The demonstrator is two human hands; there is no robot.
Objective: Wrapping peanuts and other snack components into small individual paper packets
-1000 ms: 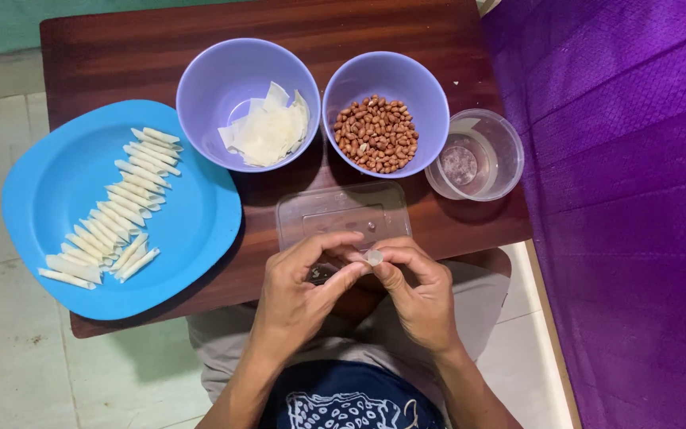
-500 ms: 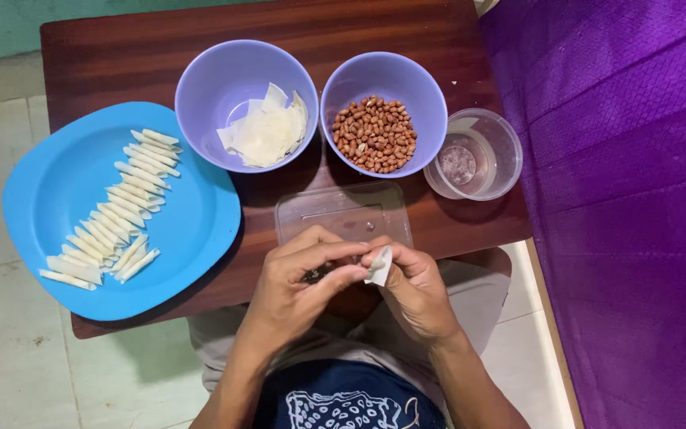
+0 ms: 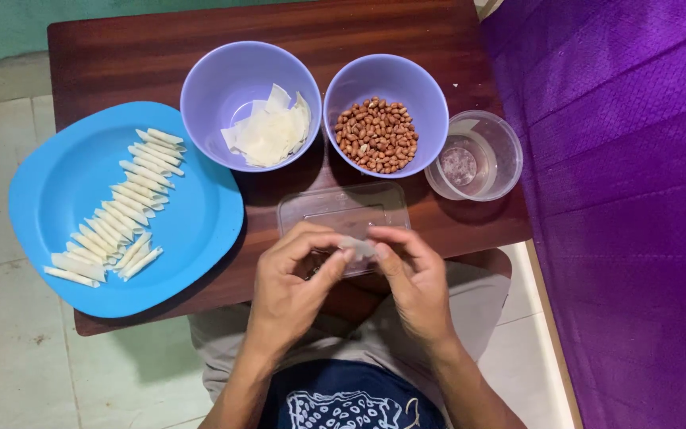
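My left hand (image 3: 291,278) and my right hand (image 3: 414,274) meet over the near edge of a dark wooden table (image 3: 121,56). Together their fingertips pinch a small pale wrapper piece (image 3: 356,247), held flat between them. Beneath the fingers lies a clear plastic lid (image 3: 343,210). A purple bowl (image 3: 249,105) with pale wrapper squares stands behind, and a second purple bowl (image 3: 386,115) holds peanuts. On the left, a blue plate (image 3: 192,238) carries several thin white rolled sticks (image 3: 117,214) in a row.
A clear plastic cup (image 3: 474,155) with a little water stands at the table's right end. A purple cloth (image 3: 629,199) covers the right side. Pale floor tiles (image 3: 1,357) lie to the left. My knees are under the table edge.
The pale piece stood more upright in my right fingers half a second ago; now both hands hold it flatter, with my left fingers closed in on it.
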